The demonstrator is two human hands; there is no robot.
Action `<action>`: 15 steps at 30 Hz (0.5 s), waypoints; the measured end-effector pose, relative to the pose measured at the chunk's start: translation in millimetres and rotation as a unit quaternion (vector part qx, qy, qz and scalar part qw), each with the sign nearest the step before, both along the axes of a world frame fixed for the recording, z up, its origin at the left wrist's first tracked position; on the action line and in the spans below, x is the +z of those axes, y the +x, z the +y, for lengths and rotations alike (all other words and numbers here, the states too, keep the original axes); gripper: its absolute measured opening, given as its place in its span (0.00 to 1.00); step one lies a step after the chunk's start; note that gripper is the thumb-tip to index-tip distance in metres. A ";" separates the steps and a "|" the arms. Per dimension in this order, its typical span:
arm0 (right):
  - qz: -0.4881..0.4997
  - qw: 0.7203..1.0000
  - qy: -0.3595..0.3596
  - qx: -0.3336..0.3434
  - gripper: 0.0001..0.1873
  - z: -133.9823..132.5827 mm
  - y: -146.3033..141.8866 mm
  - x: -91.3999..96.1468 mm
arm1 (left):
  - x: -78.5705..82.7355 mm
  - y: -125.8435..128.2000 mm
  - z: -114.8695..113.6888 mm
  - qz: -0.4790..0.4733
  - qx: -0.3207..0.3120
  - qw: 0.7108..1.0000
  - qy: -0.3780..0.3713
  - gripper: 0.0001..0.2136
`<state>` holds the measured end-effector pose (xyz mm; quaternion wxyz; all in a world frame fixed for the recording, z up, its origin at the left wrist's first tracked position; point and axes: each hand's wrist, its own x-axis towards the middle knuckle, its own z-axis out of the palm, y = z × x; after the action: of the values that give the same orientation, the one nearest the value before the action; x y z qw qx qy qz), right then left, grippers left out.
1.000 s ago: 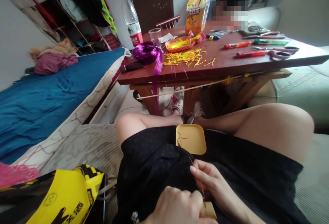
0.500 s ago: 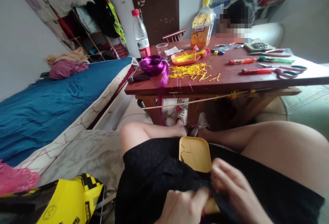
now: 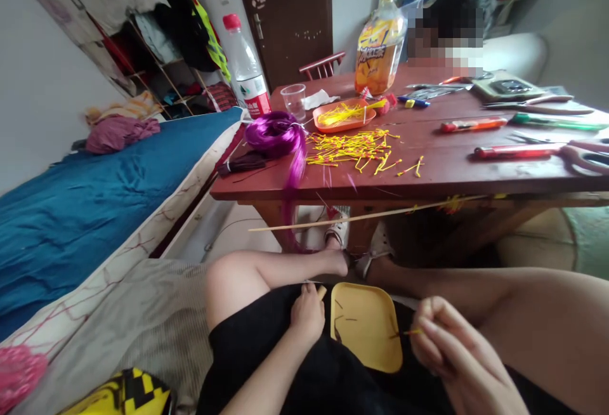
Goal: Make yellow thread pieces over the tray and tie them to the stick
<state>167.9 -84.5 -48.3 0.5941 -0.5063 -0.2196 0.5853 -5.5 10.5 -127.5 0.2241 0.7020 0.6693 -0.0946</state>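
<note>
My left hand (image 3: 308,315) is on my black-clad lap, its fingers closed round a short tan piece (image 3: 322,292) that pokes out beside the thumb; I cannot tell its kind. A thin pale strand sticks out above the knuckles. Right of it, a shallow yellow tray (image 3: 366,348) rests on the lap with a few dark thin bits in it. Past the tray's right edge, my right hand (image 3: 459,348) pinches a thin yellow stem (image 3: 415,332) with a dark tip pointing left toward the tray.
On the red table (image 3: 419,161) are a pile of yellow stems (image 3: 352,148), a purple thread bundle (image 3: 276,132), an orange dish (image 3: 328,126), bottles (image 3: 380,53), pens and scissors (image 3: 585,155). A thin stick (image 3: 304,224) runs along its front edge. Another person (image 3: 451,21) is behind.
My hands have parted from close together at the lap: the left moved up and left of the tray, the right up and right. The yellow stem now shows in my right fingers. The view shifted.
</note>
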 end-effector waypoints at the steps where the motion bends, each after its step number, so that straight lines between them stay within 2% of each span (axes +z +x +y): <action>1: 0.020 0.999 -0.001 0.024 0.16 0.8 -4.6 -4.2 | -4.3 1.6 -0.1 0.001 0.012 1.000 0.000 0.13; 2: 0.038 0.998 -0.001 0.039 0.16 1.6 -6.8 -8.3 | -4.3 1.5 -1.6 -0.002 0.021 1.000 0.003 0.12; 4: 0.074 0.996 -0.010 0.055 0.15 2.9 -7.9 -14.0 | 8.0 -1.5 -7.9 -0.024 0.027 0.999 0.019 0.12; 8: 0.124 0.990 -0.047 0.048 0.14 6.5 -10.9 -14.5 | 58.9 -2.9 -28.5 -0.132 0.027 0.987 0.092 0.11; 9: 0.129 0.989 -0.052 0.044 0.14 7.3 -12.4 -14.3 | 69.9 -0.1 -34.4 -0.243 0.032 0.965 0.097 0.09; 11: 0.132 0.989 -0.057 0.037 0.13 7.7 -15.9 -15.9 | 82.5 8.2 -45.5 -0.389 0.022 0.921 0.011 0.07; 13: 0.130 0.989 -0.050 0.042 0.15 5.7 -19.6 -20.5 | 81.9 17.0 -53.7 -0.471 0.049 0.873 -0.116 0.12; 15: 0.099 0.992 -0.041 0.058 0.16 2.7 -22.5 -25.5 | 73.9 23.2 -56.4 -0.536 0.130 0.815 -0.174 0.15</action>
<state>145.4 -81.8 -73.8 0.5563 -0.4560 -0.1644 0.6749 17.7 -45.9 -53.6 0.6765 0.4974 0.5001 0.2118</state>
